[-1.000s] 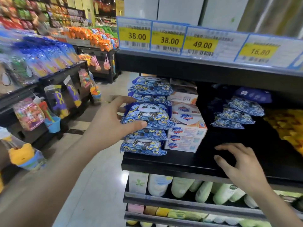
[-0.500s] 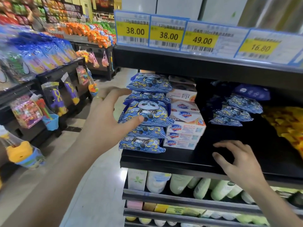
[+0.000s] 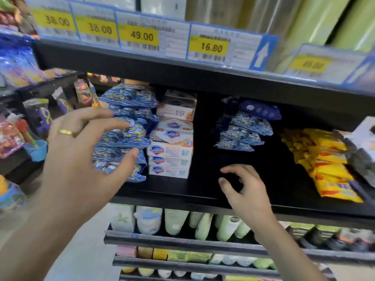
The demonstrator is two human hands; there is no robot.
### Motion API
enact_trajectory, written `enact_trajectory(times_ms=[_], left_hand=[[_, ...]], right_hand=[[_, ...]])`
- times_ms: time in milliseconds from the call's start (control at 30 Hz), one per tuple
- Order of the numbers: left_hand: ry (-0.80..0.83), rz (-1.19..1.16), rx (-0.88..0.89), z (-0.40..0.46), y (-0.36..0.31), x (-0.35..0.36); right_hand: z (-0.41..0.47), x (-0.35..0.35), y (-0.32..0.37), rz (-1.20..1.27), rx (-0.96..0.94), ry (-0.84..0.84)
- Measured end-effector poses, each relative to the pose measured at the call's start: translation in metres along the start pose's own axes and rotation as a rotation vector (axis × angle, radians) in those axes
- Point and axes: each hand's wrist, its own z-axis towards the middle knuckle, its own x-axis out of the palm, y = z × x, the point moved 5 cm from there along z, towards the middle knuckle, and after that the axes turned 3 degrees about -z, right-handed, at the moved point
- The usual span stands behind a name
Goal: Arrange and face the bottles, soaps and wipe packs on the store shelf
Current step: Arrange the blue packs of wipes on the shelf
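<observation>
Bare shelf [image 3: 203, 185] is seen between soap boxes [image 3: 170, 151] and yellow packs [image 3: 324, 165]; left hand [image 3: 81, 159] spread beside wipe packs [image 3: 123, 136], right hand [image 3: 247, 191] loosely curled, empty, at the front edge

Four yellow price tags on the upper shelf edge [image 3: 142, 63] could be read, left to right: 38.00 [image 3: 57, 20], 38.00 [image 3: 100, 29], 49.00 [image 3: 141, 36] and 16.80 [image 3: 211, 47]. A white up-arrow on blue [image 3: 262, 55] stood just right of the 16.80 tag. A fifth tag [image 3: 312, 64], farther right, was too blurred to read. The soap boxes [image 3: 170, 151] bore a blue shield logo, its lettering illegible.
</observation>
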Motion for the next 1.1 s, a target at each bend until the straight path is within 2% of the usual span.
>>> enact_trajectory(times_ms=[133,233,300,500,633,833,1100], left_hand=[[0.080,-0.157,0.073,-0.013,-0.066,0.046],[0.304,-0.249,0.033,-0.030,-0.103,0.109],[0.430,-0.201,-0.001,-0.039,-0.119,0.149],[0.602,0.020,-0.110,-0.047,-0.106,0.222],[0.637,0.083,-0.147,-0.053,-0.098,0.228],[0.661,-0.004,-0.214,-0.052,-0.095,0.225],[0.655,0.007,-0.211,-0.052,-0.094,0.225]], right_hand=[[0.014,-0.038,-0.016,0.077,-0.060,-0.075],[0.038,-0.069,-0.036,0.065,-0.063,-0.116],[0.058,-0.087,-0.052,0.019,-0.057,-0.130],[0.129,-0.117,-0.077,-0.061,-0.039,-0.124],[0.158,-0.117,-0.066,-0.148,-0.097,-0.060],[0.180,-0.110,-0.044,-0.165,-0.167,-0.064],[0.201,-0.101,-0.060,-0.261,-0.116,-0.105]])
